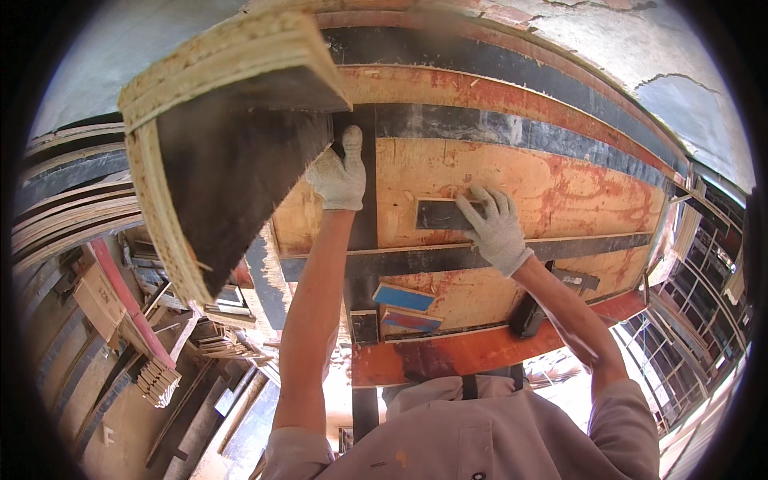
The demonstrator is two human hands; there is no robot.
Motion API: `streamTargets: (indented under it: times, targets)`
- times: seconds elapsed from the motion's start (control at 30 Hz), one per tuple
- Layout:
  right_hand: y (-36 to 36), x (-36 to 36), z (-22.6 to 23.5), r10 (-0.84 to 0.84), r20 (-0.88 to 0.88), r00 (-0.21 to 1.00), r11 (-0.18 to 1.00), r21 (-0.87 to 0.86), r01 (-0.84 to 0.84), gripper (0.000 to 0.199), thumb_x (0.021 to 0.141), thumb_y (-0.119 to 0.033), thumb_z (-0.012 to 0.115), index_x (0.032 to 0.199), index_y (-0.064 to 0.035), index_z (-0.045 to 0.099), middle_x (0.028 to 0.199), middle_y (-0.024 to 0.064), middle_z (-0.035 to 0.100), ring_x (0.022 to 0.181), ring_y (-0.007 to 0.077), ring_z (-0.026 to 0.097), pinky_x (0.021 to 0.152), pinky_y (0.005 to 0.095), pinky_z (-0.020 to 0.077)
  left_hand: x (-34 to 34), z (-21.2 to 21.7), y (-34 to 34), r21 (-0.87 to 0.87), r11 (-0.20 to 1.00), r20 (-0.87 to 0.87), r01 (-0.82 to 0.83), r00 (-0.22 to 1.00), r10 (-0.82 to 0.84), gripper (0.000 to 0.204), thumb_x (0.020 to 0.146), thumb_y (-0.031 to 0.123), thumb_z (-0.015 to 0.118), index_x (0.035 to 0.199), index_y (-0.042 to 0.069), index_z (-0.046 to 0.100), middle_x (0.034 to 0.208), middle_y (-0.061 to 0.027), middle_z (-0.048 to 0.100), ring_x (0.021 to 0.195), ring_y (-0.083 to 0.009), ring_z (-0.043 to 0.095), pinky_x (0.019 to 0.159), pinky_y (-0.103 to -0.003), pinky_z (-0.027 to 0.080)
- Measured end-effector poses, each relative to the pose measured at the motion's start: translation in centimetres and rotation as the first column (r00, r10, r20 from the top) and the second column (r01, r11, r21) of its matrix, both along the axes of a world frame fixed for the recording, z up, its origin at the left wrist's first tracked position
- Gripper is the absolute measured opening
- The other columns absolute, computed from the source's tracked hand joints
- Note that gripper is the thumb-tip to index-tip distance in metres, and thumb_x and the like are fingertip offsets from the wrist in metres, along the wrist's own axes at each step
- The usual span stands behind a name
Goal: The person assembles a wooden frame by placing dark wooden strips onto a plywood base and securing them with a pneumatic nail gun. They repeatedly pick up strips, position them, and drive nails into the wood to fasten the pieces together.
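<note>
Both my hands wear pale knitted gloves. A large angled piece of black-faced plywood point(240, 168) with raw layered edges rises close before me at the left. My left hand point(340, 178) is at its right edge, thumb stretched upward, the other fingers mostly hidden behind the wood. Toward the middle of the worktop, my right hand point(496, 228) has its fingers closed over the right end of a small rectangular black-faced block point(440, 214) lying flat on the orange-tan plywood panel point(544, 180).
Below the hands lie a blue block point(404, 297) and a red-and-blue block point(411, 321). A black tool point(528, 314) is partly under my right forearm. Dark strips point(480, 260) cross the panel. Stacked boards point(76, 212) stand at the left, with a carton point(100, 300) below.
</note>
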State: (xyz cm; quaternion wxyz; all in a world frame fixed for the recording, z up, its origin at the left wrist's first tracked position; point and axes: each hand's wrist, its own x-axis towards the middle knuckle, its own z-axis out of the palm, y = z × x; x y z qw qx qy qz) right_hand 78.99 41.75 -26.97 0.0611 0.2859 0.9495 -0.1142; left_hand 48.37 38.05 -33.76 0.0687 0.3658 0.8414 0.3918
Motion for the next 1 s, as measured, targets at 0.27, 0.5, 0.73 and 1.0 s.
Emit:
streamTargets:
  times: [0.27,0.5,0.73,1.0]
  targets:
    - [6.1,-10.5,1.9,0.063,-0.190,0.980,0.994,0.105,-0.043,0.060,0.083,-0.013,0.071,0.141,-0.0111,0.057,0.129,0.0165,0.056,0.117,0.0337,0.052,0.098,0.0497,0.0428,-0.4,0.4,-0.9,0.176,0.971,0.103,0.164,0.978,-0.183,0.087,0.084,0.060,0.078,0.133,-0.009,0.058,0.133,-0.0292,0.063,0.121,-0.0442,0.062,0.101,-0.046,0.049]
    - [7.7,-15.4,-2.1,0.102,-0.056,0.993,0.982,0.163,-0.091,0.055,0.085,-0.020,0.067,0.139,-0.0133,0.061,0.131,0.0158,0.057,0.116,0.0335,0.054,0.096,0.0474,0.0435,-0.1,3.8,-0.3,-0.091,0.977,0.510,0.192,0.852,-0.120,0.081,0.067,0.039,0.097,0.126,-0.003,0.063,0.118,-0.0184,0.072,0.106,-0.0315,0.070,0.090,-0.041,0.055]
    - [7.1,-16.6,0.2,0.054,0.021,0.998,0.992,0.115,-0.056,0.052,0.087,-0.025,0.070,0.137,-0.0136,0.062,0.130,0.0153,0.061,0.120,0.0348,0.054,0.100,0.0499,0.0430,0.7,2.9,0.3,-0.329,0.942,0.303,0.067,0.952,0.038,0.091,0.065,0.028,0.096,0.141,0.001,0.054,0.136,-0.0180,0.065,0.121,-0.0293,0.065,0.095,-0.038,0.054]
    - [1.9,-17.3,7.1,-0.171,-0.472,0.865,0.913,-0.406,-0.041,0.024,0.093,-0.016,0.069,0.115,-0.0069,0.073,0.109,0.0161,0.070,0.103,0.0359,0.064,0.087,0.0453,0.0522,-0.4,0.5,-0.4,-0.071,0.993,0.314,0.097,0.947,-0.071,0.122,0.057,0.031,0.098,0.155,-0.002,0.035,0.148,-0.0228,0.050,0.144,-0.0433,0.040,0.122,-0.046,0.033]
